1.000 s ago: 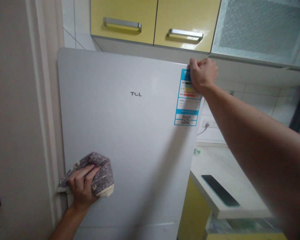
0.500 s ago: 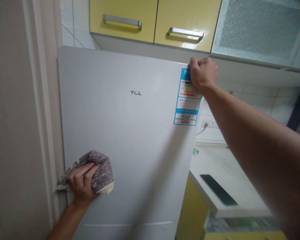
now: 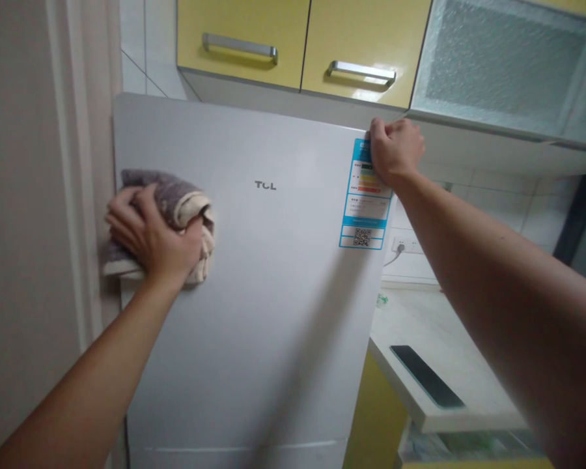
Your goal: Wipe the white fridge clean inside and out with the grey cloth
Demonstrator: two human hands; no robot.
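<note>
A grey-white refrigerator (image 3: 254,299) with a TCL logo fills the middle of the view. Against the left side of its upper door, my left hand (image 3: 151,238) presses a bunched cloth (image 3: 176,189), purple-grey with cream edges. My right hand (image 3: 395,150) is closed over the door's top right corner, its fingertips hidden behind the edge. Just below that hand is a blue and white energy label (image 3: 364,218) with a QR code, its upper part partly covered by the hand.
Yellow cabinets (image 3: 244,19) with metal handles hang above the refrigerator, beside a frosted glass cabinet door (image 3: 498,58). On the right, a dark phone (image 3: 424,374) lies on the white counter (image 3: 410,319). A plug sits in the wall socket (image 3: 407,245). A pale door frame (image 3: 85,195) stands close at left.
My left hand has moved up the door with the cloth, from low on the left to about the logo's height. The right hand keeps its place at the corner.
</note>
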